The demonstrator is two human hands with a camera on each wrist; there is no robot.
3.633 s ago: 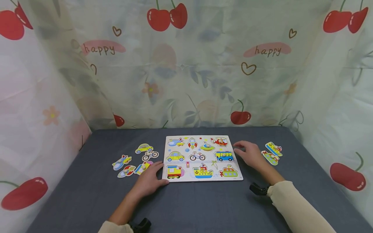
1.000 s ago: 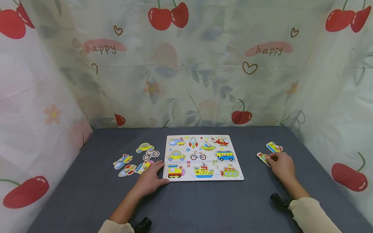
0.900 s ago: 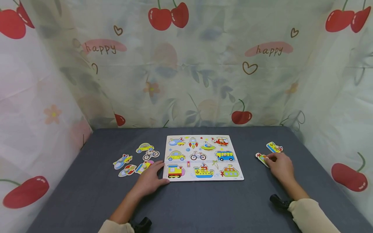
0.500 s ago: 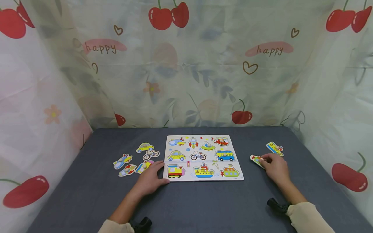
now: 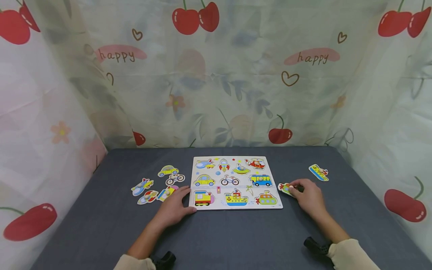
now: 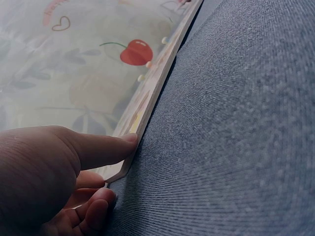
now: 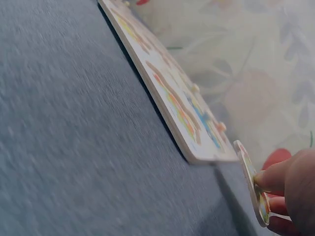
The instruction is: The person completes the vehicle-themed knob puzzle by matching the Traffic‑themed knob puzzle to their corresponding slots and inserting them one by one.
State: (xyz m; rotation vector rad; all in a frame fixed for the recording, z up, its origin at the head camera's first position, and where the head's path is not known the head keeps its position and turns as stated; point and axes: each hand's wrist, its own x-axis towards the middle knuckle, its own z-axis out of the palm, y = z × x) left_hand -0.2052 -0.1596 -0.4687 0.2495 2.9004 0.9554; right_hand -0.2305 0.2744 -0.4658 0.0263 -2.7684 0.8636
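Note:
My right hand pinches a submarine puzzle piece between thumb and fingers, just off the board's right edge. In the right wrist view that submarine piece is tilted on edge above the cloth, apart from the board. My left hand grips the near-left corner of the white wooden puzzle board. In the left wrist view the thumb lies over its front edge, other fingers curled by the corner. Helicopter, flying saucer and bus pieces sit in their places on the board.
Left of the board lie loose pieces: a car, a bicycle, a plane, a rocket and a train near the left fingers. At the right lies a ship piece. A dark grey cloth covers the table.
My right hand has gone from beside the board to the right-hand pieces, taken the submarine piece, and carried it left toward the board. The left hand has stayed at the corner.

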